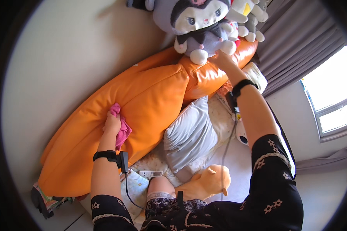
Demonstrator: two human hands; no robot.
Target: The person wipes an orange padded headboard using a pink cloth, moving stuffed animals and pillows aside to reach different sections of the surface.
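Observation:
My left hand (112,124) is closed around a bunched pink cloth (123,134). It rests against the near section of a large orange padded headboard cushion (150,96), and part of the cloth hangs below my fingers. My right hand (222,60) reaches far forward to a big grey-and-purple plush toy (209,40) with a black hood and white feet. The fingers grip the toy's underside between its feet, partly hidden against it. That toy sits on top of the orange cushion's far section, leaning by the wall.
More plush toys (252,19) crowd beside the big one. On the bed lie a grey pillow (191,133), a tan plush animal (210,181) and a white remote control (151,173). Grey curtains (297,42) hang by a bright window (329,92). A cable (128,188) trails from my left wrist strap.

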